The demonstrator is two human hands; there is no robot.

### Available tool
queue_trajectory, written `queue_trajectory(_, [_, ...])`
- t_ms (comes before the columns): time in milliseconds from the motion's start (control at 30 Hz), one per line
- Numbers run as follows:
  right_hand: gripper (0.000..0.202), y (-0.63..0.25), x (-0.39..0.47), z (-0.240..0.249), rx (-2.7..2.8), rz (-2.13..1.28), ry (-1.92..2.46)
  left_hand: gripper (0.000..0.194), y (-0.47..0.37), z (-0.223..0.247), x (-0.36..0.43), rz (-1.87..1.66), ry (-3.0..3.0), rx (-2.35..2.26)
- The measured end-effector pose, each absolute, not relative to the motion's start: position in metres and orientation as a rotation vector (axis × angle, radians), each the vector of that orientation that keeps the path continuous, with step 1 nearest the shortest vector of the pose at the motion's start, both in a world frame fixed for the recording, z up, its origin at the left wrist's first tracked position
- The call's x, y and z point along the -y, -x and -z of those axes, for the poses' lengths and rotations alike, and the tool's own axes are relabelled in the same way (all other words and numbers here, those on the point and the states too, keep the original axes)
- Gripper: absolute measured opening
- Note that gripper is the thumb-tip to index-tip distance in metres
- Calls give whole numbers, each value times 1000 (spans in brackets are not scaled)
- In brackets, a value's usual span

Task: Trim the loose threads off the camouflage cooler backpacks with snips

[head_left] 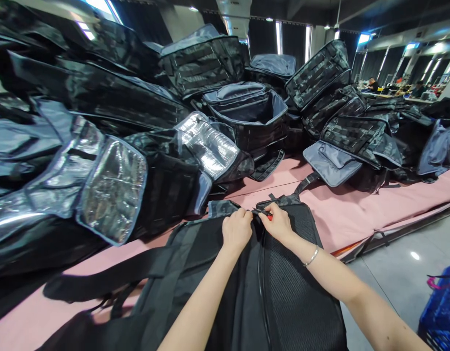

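A black backpack [210, 253] lies in front of me, its mesh back panel [294, 273] facing up on the right side and a dark zipper or piping line running down its middle. My left hand [237, 228] is closed, pinching the fabric at the bag's upper edge. Close beside it, my right hand [278, 222] is closed around small red-handled thread snips [270, 216], mostly hidden by the fingers. Their dark tip points toward the left hand at the edge. A black shoulder strap [111, 278] stretches out to the left.
The bag lies on a pink-covered table [342, 209]. Many camouflage bags [203, 63] are piled behind, some with grey linings, others with silver linings [113, 187]. A blue basket [442, 307] stands on the grey floor [411, 263] at right. People sit far off.
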State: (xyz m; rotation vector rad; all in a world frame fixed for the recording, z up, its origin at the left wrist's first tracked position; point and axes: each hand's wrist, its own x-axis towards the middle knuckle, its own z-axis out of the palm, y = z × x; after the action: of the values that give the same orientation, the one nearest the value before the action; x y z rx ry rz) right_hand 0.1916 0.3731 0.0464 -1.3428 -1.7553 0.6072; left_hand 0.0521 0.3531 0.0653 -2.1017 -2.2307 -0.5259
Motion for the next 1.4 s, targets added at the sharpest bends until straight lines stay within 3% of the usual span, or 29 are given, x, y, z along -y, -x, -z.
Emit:
queue_trajectory(367, [12, -199, -372, -49, 2165, -477, 1260, 21, -44, -59, -361, 603, 1928, 2511])
queue_trajectory(1000, [8, -199, -374, -48, 2159, -543, 1167, 17, -46, -54, -359, 842, 1915, 2522])
queue_trajectory(1167, [8, -198, -376, -45, 2085, -598, 1176, 17, -40, -53, -358, 1066, 1854, 2494])
queue_trajectory(1400, [30, -236, -408, -65, 1484, -645, 1402, 32, -30, -59, -346, 1408, 1930, 2419])
